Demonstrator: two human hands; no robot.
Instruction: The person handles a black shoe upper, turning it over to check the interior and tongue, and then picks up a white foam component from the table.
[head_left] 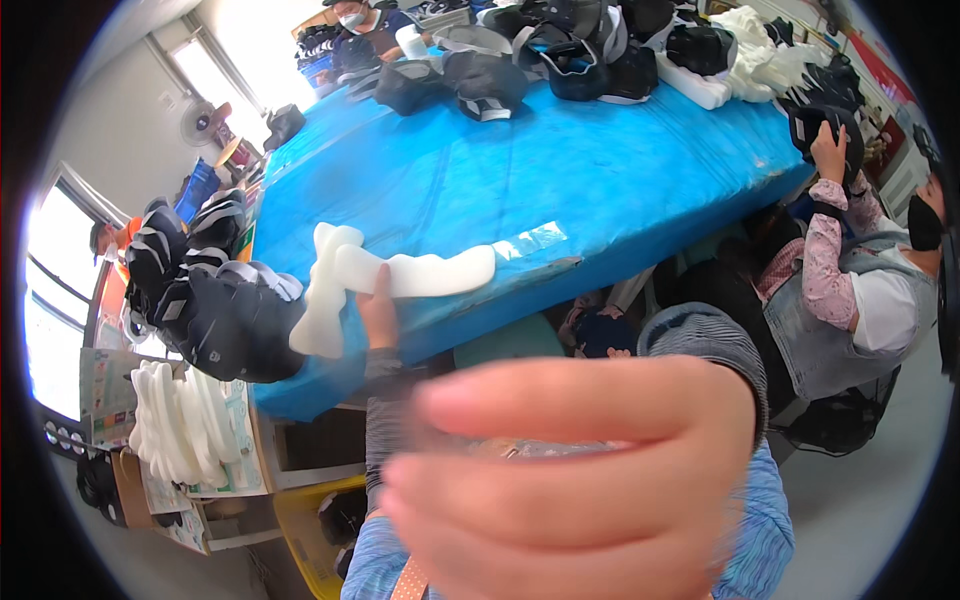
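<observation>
Two long white foam insoles lie crossed near the table's front left. One foam insole (430,273) points to the right, and the other foam insole (325,300) runs toward the near edge beneath it. My left hand (376,312) grips the near edge of the right-pointing piece, with one digit on top and the other fingers hidden. Large and blurred, close to the camera, my right hand (580,470) is raised with its fingers stretched leftward and a gap between two of them. Nothing shows in it.
Blue sheeting covers the table (430,170). Black shoes (240,315) are stacked at left, above piled white foam pieces (180,420). More shoes (570,65) line the far side. A yellow crate (300,530) stands below. Co-workers are at right (850,300), far side and left.
</observation>
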